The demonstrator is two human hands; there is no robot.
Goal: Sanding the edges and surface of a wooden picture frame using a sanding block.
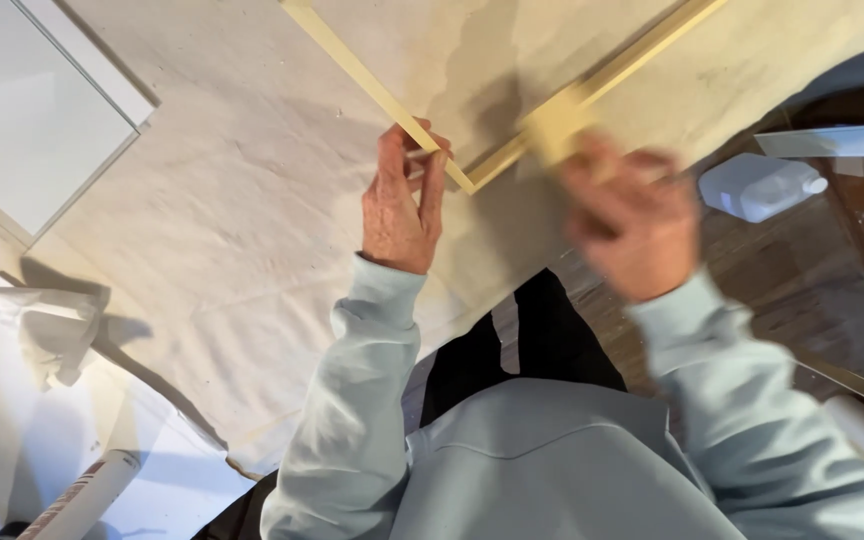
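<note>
Our left hand (402, 205) pinches the wooden frame (372, 85) just beside its corner; our blurred right hand (632, 225) grips a yellowish block (557, 128) against the adjoining rail.

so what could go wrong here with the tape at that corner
1. The right hand is blurred mid-motion, so the tape strip it presses may go down crooked or wrinkled.
2. The left hand pinches the other strip right at the corner; the ends might misalign or lift.
</note>
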